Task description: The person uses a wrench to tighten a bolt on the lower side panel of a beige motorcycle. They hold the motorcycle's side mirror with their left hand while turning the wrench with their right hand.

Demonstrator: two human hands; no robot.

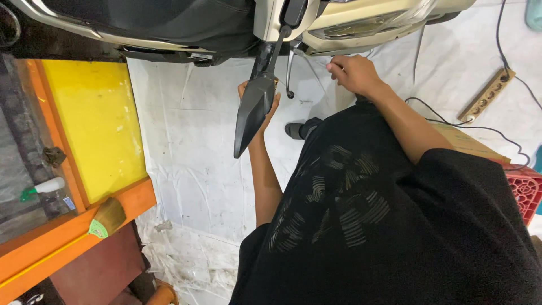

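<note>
A cream and black scooter (350, 25) spans the top of the view. From it hangs a black pointed mirror (254, 110) on a dark stem. My left hand (274, 106) is wrapped around the mirror from behind, mostly hidden by it. My right hand (351, 73) is up at the scooter's cream underside with its fingers curled shut. Nothing shows between those fingers. A thin metal lever (289, 73) hangs between the two hands. My black shirt fills the lower right.
An orange bench with a yellow top (96, 124) stands at left, with a hand brush (107, 217) and a small white bottle (45, 186) on it. White sheeting (186, 169) covers the floor. At right lie a power strip (488, 93), cables, a cardboard box (468, 141) and a red crate (525, 189).
</note>
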